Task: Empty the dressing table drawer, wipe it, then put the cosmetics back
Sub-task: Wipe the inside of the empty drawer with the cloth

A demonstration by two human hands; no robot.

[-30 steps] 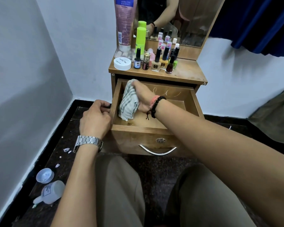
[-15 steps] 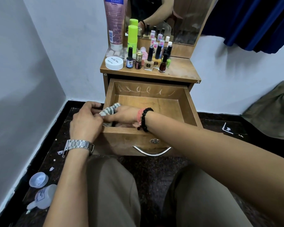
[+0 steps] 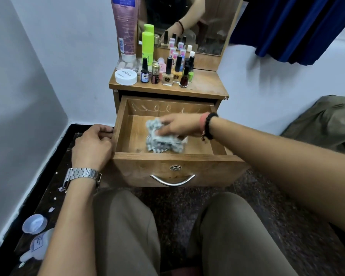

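The wooden drawer (image 3: pixel 167 164) of the dressing table is pulled out, with only a cloth inside. My right hand (image 3: pixel 179 125) presses a crumpled grey-and-white striped cloth (image 3: pixel 163 142) onto the drawer floor near its middle. My left hand (image 3: pixel 92 146) grips the drawer's left side wall from outside. The cosmetics stand on the table top (image 3: pixel 205 86): a white jar (image 3: pixel 126 77), several nail polish bottles (image 3: pixel 168 73), a lime green bottle (image 3: pixel 147 45) and a tall pink tube (image 3: pixel 126 26).
A mirror (image 3: pixel 199 22) rises behind the cosmetics. White walls close in on the left and behind. On the dark floor at lower left lie a white cap (image 3: pixel 34 224) and a tipped white bottle (image 3: pixel 38 246). Blue curtain (image 3: pixel 299 26) and olive fabric (image 3: pixel 327 124) are on the right.
My right hand has swept the cloth from the drawer's left wall and front left corner to the middle of the floor. My left hand stays on the left side.
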